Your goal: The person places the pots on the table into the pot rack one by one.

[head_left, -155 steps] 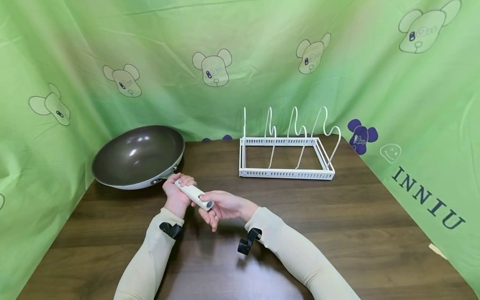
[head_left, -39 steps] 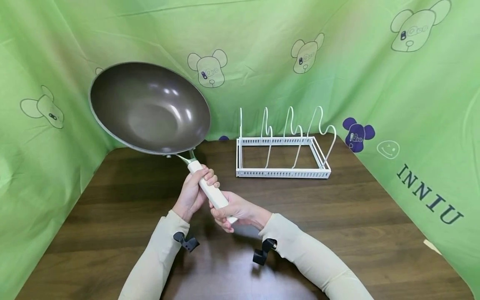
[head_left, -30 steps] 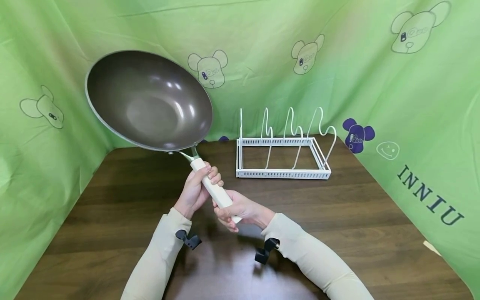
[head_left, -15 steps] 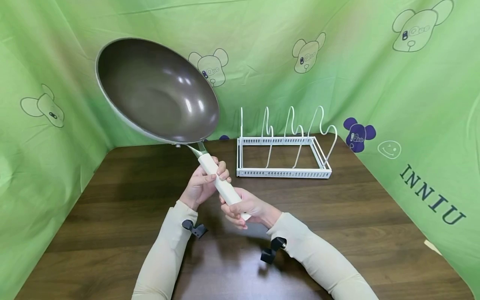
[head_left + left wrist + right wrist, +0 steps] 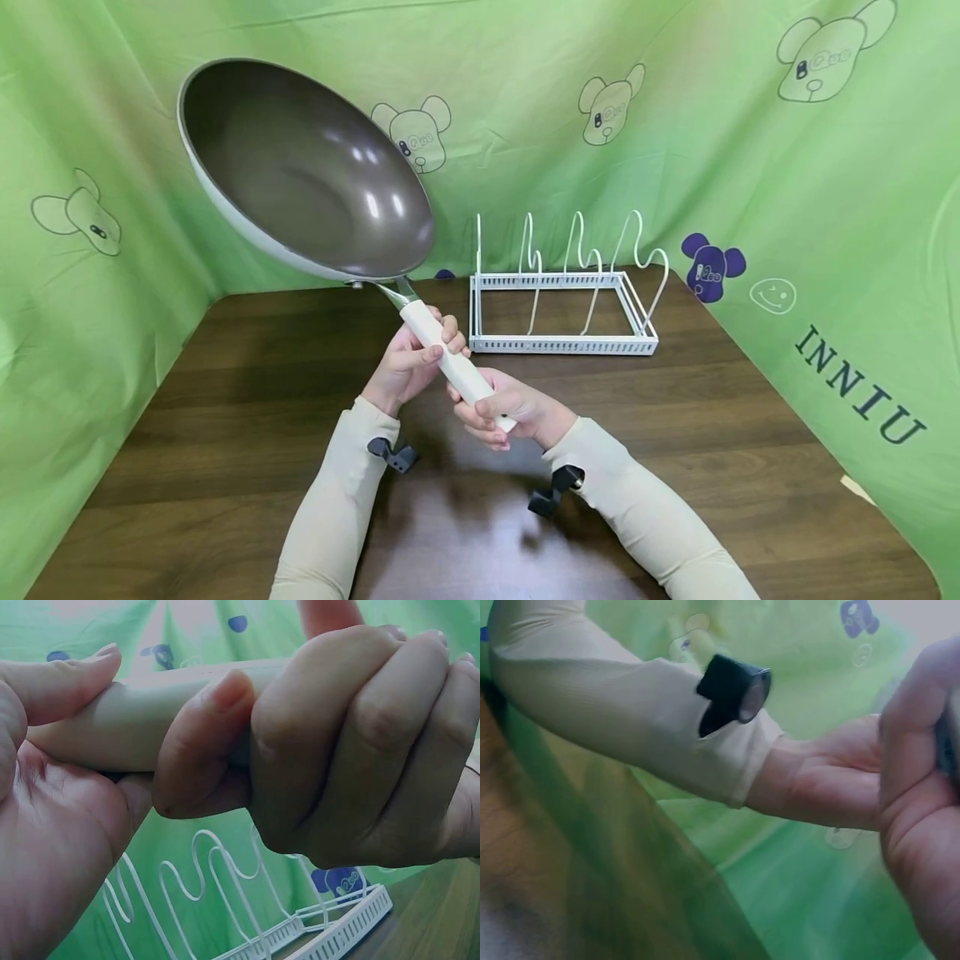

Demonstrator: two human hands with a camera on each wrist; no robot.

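A large wok (image 5: 292, 167) with a dark brown inside and a pale outside is held up above the table, tilted so its bowl faces me. Its white handle (image 5: 468, 379) slopes down to the right. My left hand (image 5: 405, 367) grips the handle near the bowl, thumb laid across it. Farther down, my right hand (image 5: 517, 408) grips the handle's end. In the left wrist view the right hand's fingers (image 5: 352, 742) curl around the handle, beside the left palm (image 5: 60, 832). The right wrist view shows little of the handle.
A white wire pan rack (image 5: 562, 343) with several upright curved dividers stands on the brown wooden table (image 5: 675, 467), to the right of the wok. A green printed cloth (image 5: 525, 100) hangs behind the table and along both sides.
The wok was low at the table's left; both hands have raised it. Over the last second it rises further and tilts more steeply, while the hands shift slightly right. The rack stays put.
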